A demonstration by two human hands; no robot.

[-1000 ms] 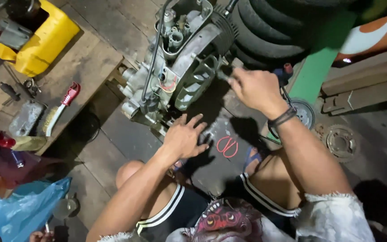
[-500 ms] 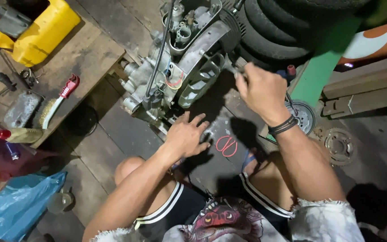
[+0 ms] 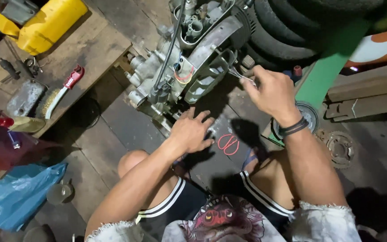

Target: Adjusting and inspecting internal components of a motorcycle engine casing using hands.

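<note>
Sitting low on the wooden floor (image 3: 113,130), knees up, facing a grey engine (image 3: 189,62) lying on the boards just ahead. Left hand (image 3: 192,131) resting flat on the floor at the engine's near edge, fingers (image 3: 202,120) spread, gripping nothing. Right hand (image 3: 269,92) closing around a thin metal tool (image 3: 238,75), its tip reaching into the engine's ribbed side cover; can't tell what kind of tool. Wearing a dark band (image 3: 292,127) on the right wrist. Red ring-shaped thing (image 3: 228,144) lying on the floor between the knees, just beside the left hand. Stack of black tyres (image 3: 292,31) sitting right behind the engine, green post (image 3: 332,67) slanting down beside them. Round metal disc (image 3: 340,145) lying on the floor right of the right forearm. Low wooden bench (image 3: 86,49) standing to the left, carrying a yellow jug (image 3: 50,24), a wire brush with a red handle (image 3: 61,92) and a flat grey metal plate (image 3: 23,96). Blue plastic bag (image 3: 16,195) slumping on the floor at lower left, well apart from both hands.
</note>
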